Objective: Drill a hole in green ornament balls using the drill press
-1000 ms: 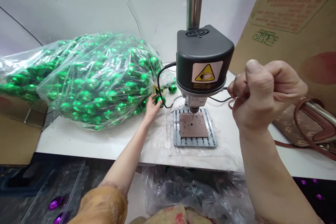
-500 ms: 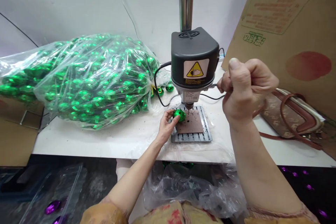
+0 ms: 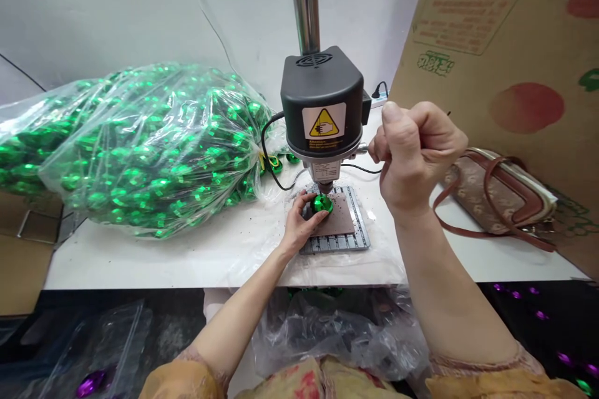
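Observation:
A shiny green faceted ball (image 3: 322,203) is pinched between the thumb and fingers of my left hand (image 3: 302,221). It sits on the brown board (image 3: 339,218) over the slotted metal base, right under the chuck of a small black drill press (image 3: 322,103). The drill bit's tip is hidden behind or in the ball. At the machine's right side, my right hand (image 3: 412,159) is closed in a fist round the feed lever (image 3: 361,149); only a short metal piece of the lever shows.
A clear bag (image 3: 159,143) packed with green balls fills the table's left side. On the right stand a patterned handbag (image 3: 500,193) and a tall cardboard box (image 3: 482,62). Crumpled clear plastic (image 3: 337,330) lies below the table edge. A black cable (image 3: 266,149) loops beside the drill press.
My left hand has brought the green ball rightward over the board, under the chuck. My right hand stays on the lever. The whole view has shifted slightly.

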`<state>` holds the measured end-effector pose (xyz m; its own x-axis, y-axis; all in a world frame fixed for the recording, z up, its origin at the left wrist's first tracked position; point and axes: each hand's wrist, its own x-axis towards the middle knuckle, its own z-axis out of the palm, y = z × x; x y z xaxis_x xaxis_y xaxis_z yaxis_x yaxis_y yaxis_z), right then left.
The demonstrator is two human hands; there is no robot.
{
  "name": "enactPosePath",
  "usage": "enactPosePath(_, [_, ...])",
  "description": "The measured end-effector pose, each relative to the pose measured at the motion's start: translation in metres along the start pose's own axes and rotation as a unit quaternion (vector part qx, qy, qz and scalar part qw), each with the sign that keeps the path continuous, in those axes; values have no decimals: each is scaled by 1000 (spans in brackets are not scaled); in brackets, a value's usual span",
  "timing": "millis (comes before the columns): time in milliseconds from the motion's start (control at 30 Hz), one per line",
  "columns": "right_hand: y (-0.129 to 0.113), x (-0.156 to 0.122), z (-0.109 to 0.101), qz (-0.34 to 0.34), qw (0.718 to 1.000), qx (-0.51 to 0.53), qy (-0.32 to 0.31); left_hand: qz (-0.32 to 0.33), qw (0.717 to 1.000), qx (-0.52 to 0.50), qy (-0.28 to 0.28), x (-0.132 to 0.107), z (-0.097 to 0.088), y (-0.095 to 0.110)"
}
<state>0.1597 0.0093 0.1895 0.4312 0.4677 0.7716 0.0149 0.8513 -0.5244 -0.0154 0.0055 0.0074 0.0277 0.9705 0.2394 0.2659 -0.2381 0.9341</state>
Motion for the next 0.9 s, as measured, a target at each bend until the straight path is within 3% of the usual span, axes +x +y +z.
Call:
enactPosePath(233, [0, 0, -1, 3, 1000, -1, -1, -2, 1000, 9, -7, -1, 5, 1])
enactPosePath(500, [-1, 0, -3, 13, 1000, -8, -12, 13, 995, -30, -98, -3, 7, 5])
enactPosePath(900, [8, -23, -12, -38, 999, -8, -5, 18, 996, -23, -85, -4, 9, 1])
